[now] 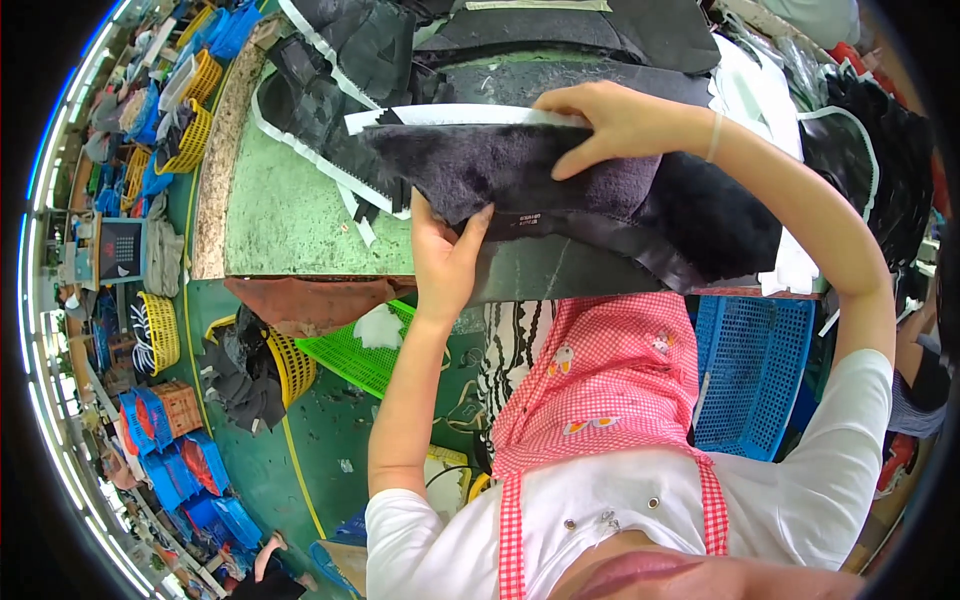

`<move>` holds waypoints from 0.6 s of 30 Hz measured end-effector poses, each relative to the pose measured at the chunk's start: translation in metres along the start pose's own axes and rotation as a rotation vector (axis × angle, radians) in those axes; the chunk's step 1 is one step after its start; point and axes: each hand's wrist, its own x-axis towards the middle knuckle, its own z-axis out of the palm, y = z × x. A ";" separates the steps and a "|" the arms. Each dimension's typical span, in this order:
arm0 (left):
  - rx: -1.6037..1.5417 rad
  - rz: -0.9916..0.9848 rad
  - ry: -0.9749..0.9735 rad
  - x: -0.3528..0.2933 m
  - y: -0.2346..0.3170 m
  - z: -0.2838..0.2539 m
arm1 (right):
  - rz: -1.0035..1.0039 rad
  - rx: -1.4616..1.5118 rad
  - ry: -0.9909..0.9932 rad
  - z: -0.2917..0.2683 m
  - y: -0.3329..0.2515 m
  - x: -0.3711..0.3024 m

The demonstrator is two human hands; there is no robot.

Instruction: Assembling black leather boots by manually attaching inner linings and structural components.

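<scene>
The dark fleece piece [520,165] lies on the green table [290,220], its long axis running left to right across the person's front, with a white strip [450,114] along its far edge; both hands are on it, so neither has to reach; the left hand [445,255] sits at the near edge, toward the piece's left end, fingers together and pointing up under the fleece, thumb on top, so it looks to be pinching that edge; the right hand [610,125] lies on top at the far edge, near the middle of the length, palm down, fingers curled over the white strip and the thumb pressed down into the pile; the two hands thus stand across the short axis from each other, left near, right far, with the fleece between them; the piece's right end runs on under the right forearm onto a black sheet [720,230]; more dark cut pieces [340,60] are heaped on the table beyond; a blue crate [750,370] and a green basket [360,355] stand below the table edge
</scene>
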 end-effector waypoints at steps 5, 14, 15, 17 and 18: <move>0.034 0.146 0.131 0.013 -0.005 0.006 | 0.076 -0.017 0.028 0.013 0.025 0.010; 0.612 0.473 0.181 0.009 0.016 0.007 | 0.769 -0.036 -0.124 -0.126 0.114 -0.136; 0.677 0.567 -0.177 0.001 0.017 0.013 | 0.894 0.010 -0.160 -0.115 0.086 -0.146; 0.741 0.555 -0.484 -0.008 0.018 0.061 | 0.973 0.161 -0.169 -0.099 0.061 -0.146; 0.727 0.486 -0.533 -0.014 0.012 0.076 | 0.865 0.318 -0.094 -0.091 0.057 -0.144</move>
